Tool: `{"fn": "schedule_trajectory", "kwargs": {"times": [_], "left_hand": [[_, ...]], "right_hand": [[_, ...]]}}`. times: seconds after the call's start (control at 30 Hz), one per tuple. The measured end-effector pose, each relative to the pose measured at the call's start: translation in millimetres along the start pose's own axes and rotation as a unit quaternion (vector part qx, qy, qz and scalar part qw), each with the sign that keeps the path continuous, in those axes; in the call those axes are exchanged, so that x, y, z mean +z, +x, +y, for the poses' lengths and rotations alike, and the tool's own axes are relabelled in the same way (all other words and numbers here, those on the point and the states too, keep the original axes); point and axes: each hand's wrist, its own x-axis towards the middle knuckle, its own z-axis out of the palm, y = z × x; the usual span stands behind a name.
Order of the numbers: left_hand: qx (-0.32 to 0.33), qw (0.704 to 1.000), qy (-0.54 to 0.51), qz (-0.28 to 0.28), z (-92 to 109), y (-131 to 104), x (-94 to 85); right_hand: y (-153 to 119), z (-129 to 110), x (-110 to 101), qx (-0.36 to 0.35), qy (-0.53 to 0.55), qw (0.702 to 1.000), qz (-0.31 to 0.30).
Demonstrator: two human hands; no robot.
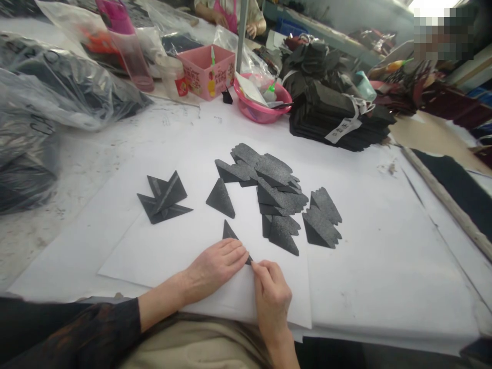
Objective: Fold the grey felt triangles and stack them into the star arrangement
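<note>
A small black triangular piece (229, 230) lies on the white paper, partly hidden beneath my left hand (219, 264). That hand rests flat over it, fingers stretched out. My right hand (272, 287) pinches the piece's lower right corner between thumb and forefinger. Just beyond my hands is a single loose black triangle (221, 199). On the left, several black pieces with a pale strip (165, 197) lie crossed over one another. Overlapping black pieces with speckled grey faces and notched edges (277, 174) spread out ahead, and a smaller group (322, 220) lies to the right.
A pink bowl (261, 114) with tools and a pink box (207, 72) stand at the back. Beside them is a tied stack of black pieces (338, 113). Plastic-wrapped bundles (73, 82) and a pink bottle (128, 48) fill the left. Another person (230, 15) sits across the table.
</note>
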Motion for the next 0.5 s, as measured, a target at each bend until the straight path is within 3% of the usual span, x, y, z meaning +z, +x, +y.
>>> {"fn": "schedule_trajectory", "kwargs": {"times": [0.27,0.5], "left_hand": [[0.005,1.0,0.019,0.017,1.6,-0.3,-2.5],[0.015,1.0,0.006,-0.007,0.6,3.6,-3.5]], "right_hand": [[-4.1,3.1,1.0,-0.013,-0.001,1.0,-0.017],[-5.7,7.1,-0.5,0.082,0.071,0.994,-0.01]]}}
